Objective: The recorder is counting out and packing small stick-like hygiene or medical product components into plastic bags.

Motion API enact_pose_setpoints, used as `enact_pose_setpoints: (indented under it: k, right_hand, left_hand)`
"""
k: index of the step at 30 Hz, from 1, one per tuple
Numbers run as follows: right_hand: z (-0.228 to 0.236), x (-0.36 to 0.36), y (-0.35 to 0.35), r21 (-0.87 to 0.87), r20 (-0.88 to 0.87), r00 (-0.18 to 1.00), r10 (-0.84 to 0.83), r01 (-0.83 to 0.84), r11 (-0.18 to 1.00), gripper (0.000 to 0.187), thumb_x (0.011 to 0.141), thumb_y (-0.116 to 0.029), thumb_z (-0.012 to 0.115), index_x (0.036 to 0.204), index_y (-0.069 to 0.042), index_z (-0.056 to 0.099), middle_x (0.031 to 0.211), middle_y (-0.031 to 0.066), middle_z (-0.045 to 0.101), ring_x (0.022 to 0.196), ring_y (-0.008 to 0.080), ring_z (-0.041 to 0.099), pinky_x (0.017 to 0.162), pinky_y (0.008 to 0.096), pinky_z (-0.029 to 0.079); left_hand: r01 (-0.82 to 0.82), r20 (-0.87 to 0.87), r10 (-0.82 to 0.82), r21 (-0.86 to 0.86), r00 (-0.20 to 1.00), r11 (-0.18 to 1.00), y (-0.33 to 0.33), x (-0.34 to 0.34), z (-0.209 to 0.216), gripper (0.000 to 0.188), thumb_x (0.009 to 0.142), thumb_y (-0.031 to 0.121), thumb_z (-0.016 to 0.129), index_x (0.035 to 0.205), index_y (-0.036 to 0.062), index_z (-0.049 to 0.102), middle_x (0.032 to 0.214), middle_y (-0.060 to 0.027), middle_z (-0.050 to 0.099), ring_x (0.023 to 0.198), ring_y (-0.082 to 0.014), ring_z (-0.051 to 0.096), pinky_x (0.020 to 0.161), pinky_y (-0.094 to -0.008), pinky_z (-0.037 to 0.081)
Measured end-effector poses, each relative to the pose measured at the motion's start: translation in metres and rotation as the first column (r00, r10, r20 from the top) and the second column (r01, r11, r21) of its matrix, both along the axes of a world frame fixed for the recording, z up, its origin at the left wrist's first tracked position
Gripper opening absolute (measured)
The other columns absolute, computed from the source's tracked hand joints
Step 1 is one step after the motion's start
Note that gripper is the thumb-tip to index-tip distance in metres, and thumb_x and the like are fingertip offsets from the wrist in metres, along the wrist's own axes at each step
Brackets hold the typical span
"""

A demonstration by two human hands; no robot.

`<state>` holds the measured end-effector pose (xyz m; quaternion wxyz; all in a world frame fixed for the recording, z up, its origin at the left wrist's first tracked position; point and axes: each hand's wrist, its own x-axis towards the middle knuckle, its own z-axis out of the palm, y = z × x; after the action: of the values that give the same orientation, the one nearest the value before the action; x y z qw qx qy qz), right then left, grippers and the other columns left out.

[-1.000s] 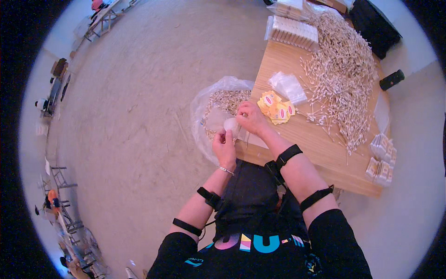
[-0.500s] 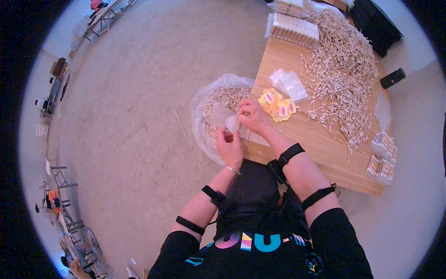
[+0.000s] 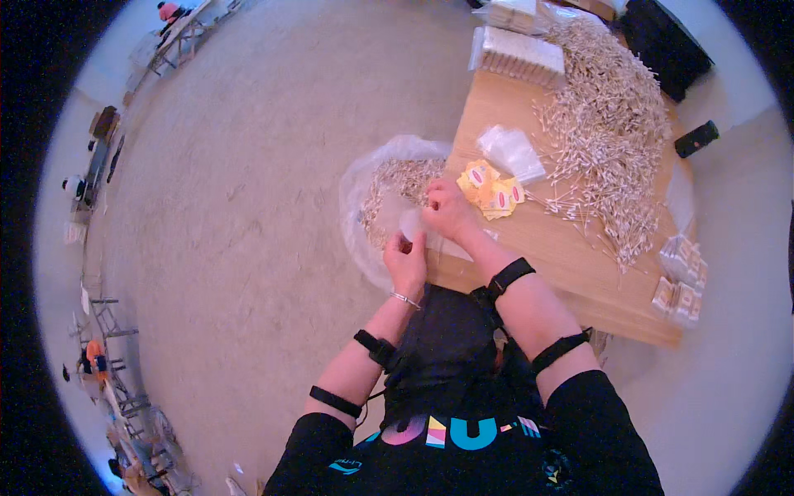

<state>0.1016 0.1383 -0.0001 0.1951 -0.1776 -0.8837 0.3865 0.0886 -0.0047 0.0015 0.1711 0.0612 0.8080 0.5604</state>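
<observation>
Over the table's left edge, my left hand (image 3: pixel 404 263) and my right hand (image 3: pixel 449 212) are close together with fingers closed. Between them is a small clear plastic bag (image 3: pixel 408 223), pinched by both hands; fine details of it are blurred. Behind it a large clear plastic sack (image 3: pixel 353 194) holds many loose cotton swabs (image 3: pixel 405 175). Just right of my right hand lie yellow printed cards (image 3: pixel 488 192) in a loose pile. Flat clear bags (image 3: pixel 513 153) are fanned out beyond the cards.
A big heap of cotton swabs (image 3: pixel 608 116) covers the wooden table's (image 3: pixel 538 264) far right. Stacked packs (image 3: pixel 521 56) sit at its far edge, filled small packs (image 3: pixel 678 300) at the right corner. A black cylinder (image 3: pixel 696 139) stands beyond; people and benches line the far left.
Both hands have shifted slightly left, still pinching the small bag. The view has moved a little; the things on the table lie as before.
</observation>
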Motion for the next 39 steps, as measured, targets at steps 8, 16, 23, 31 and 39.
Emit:
enact_pose_setpoints:
  k: [8, 16, 23, 31, 39]
  right_hand:
    - [0.009, 0.017, -0.005, 0.012, -0.198, 0.978, -0.068, 0.072, 0.997, 0.015, 0.062, -0.006, 0.06, 0.077, -0.008, 0.058, 0.097, 0.0123, 0.058, 0.103, 0.0312, 0.052, 0.092, 0.039, 0.04]
    - [0.022, 0.129, 0.071, 0.475, -0.111, 0.784, -0.611, 0.582, 0.66, 0.023, 0.073, -0.016, 0.061, 0.094, -0.008, 0.059, 0.098, 0.0112, 0.054, 0.097, 0.0311, 0.049, 0.085, 0.0432, 0.039]
    - [0.004, 0.205, 0.085, 0.487, -0.034, 0.821, -0.57, 0.511, 0.708, 0.01, 0.073, -0.017, 0.061, 0.079, -0.01, 0.061, 0.089, 0.0096, 0.053, 0.091, 0.0305, 0.049, 0.085, 0.0416, 0.038]
    - [0.048, 0.18, 0.132, 0.509, 0.127, 0.897, -0.424, 0.308, 0.804, 0.027, 0.071, -0.022, 0.065, 0.095, -0.011, 0.062, 0.101, 0.012, 0.054, 0.102, 0.0307, 0.049, 0.09, 0.0436, 0.037]
    - [0.093, 0.076, 0.245, 0.312, 0.563, 0.68, -0.47, 0.352, 0.882, 0.074, 0.073, -0.05, 0.064, 0.138, -0.029, 0.033, 0.148, 0.0181, 0.01, 0.134, 0.0408, 0.013, 0.108, 0.0494, 0.018]
  left_hand:
    - [-0.181, -0.233, 0.165, -0.049, 0.958, 0.982, 0.001, -0.003, -0.019, 0.072, 0.071, 0.017, 0.072, 0.127, -0.0043, 0.034, 0.112, -0.0182, 0.049, 0.102, -0.0257, 0.049, 0.087, -0.0369, 0.039]
    - [0.352, -0.706, -0.43, -0.266, 0.563, 0.898, 0.025, 0.033, 0.02, 0.063, 0.069, 0.006, 0.062, 0.127, 0.0001, 0.037, 0.128, -0.022, 0.039, 0.12, -0.0371, 0.036, 0.103, -0.044, 0.025]
    - [0.747, -0.635, -0.732, -0.358, 0.245, 0.561, 0.091, 0.084, 0.004, 0.055, 0.072, 0.007, 0.06, 0.124, 0.003, 0.043, 0.127, -0.0194, 0.042, 0.121, -0.0369, 0.037, 0.104, -0.0434, 0.029]
    - [0.658, -0.644, -0.728, -0.447, 0.234, 0.606, 0.119, 0.102, 0.014, 0.047, 0.079, 0.014, 0.058, 0.124, 0.0063, 0.045, 0.13, -0.0174, 0.042, 0.122, -0.0349, 0.038, 0.103, -0.0435, 0.03]
    - [0.613, -0.571, -0.798, -0.565, 0.194, 0.553, 0.121, 0.102, 0.016, 0.044, 0.084, 0.022, 0.053, 0.125, 0.0076, 0.045, 0.128, -0.0138, 0.046, 0.123, -0.0278, 0.039, 0.104, -0.0402, 0.028]
